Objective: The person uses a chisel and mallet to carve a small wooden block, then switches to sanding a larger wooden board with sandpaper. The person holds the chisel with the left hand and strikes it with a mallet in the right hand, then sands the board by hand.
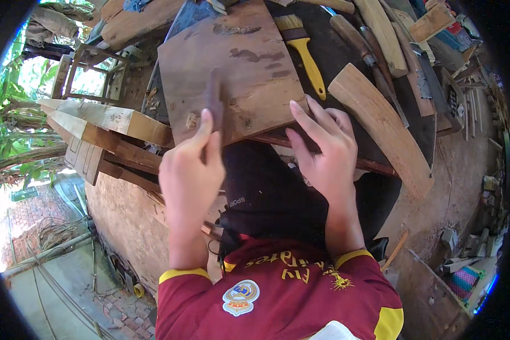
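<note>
A wide, flat wooden board [192, 56] with dark stains and rough patches lies on the dark work surface in front of me. My left hand [190, 170] is closed around a thin brown strip [214, 102], held on edge over the board's near left part. Motion smears this strip, so I cannot tell its exact kind. At the board's near right corner, my right hand [328, 150] grips the edge, with fingertips at the top and the thumb lower at the side. A paintbrush [309, 62] with a yellow handle lies just beyond that hand.
A curved wooden piece [379, 127] lies right of my right hand. Wooden-handled chisels [354, 39] and a light wood bar [382, 37] sit at the far right. Pointed wood pieces [113, 124] jut out on the left. A wooden stool frame [90, 71] stands at the far left.
</note>
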{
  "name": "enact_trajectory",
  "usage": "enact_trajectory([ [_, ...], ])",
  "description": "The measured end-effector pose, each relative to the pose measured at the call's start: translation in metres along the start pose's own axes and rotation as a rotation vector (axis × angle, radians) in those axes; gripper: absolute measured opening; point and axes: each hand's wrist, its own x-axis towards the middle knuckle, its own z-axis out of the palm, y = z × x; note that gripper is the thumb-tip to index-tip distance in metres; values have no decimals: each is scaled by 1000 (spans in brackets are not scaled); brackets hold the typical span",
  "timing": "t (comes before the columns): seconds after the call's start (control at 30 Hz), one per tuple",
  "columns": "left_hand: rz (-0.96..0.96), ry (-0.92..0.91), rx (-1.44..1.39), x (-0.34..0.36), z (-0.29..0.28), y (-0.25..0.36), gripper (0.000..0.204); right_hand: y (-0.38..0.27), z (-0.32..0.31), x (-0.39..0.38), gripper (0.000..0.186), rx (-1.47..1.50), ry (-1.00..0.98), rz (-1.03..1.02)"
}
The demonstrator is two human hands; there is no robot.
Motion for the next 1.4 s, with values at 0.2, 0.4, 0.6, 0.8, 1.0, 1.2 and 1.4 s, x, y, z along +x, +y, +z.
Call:
enact_trajectory([
  [0.2, 82, 10, -24, -1, 16, 25, 30, 2, 1, 2, 45, -11, 17, -27],
  [0.4, 66, 11, 57, -8, 25, 43, 29, -1, -2, 2, 45, 1, -6, 12],
  [0.6, 69, -29, 121, -26, 3, 12, 32, 0, 0, 5, 42, 13, 18, 2],
  [0.8, 120, 39, 152, 16, 15, 22, 30, 1, -2, 3, 42, 0, -9, 4],
  [1.0, 54, -149, 70, -26, 18, 50, 35, 4, 3, 1, 55, 63, 45, 24],
  [1.2, 106, 4, 114, 18, 28, 42, 33, 3, -1, 1, 59, 79, 12, 79],
  [1.4, 43, -197, 26, -22, 31, 66, 33, 7, 0, -1, 58, 106, 4, 79],
])
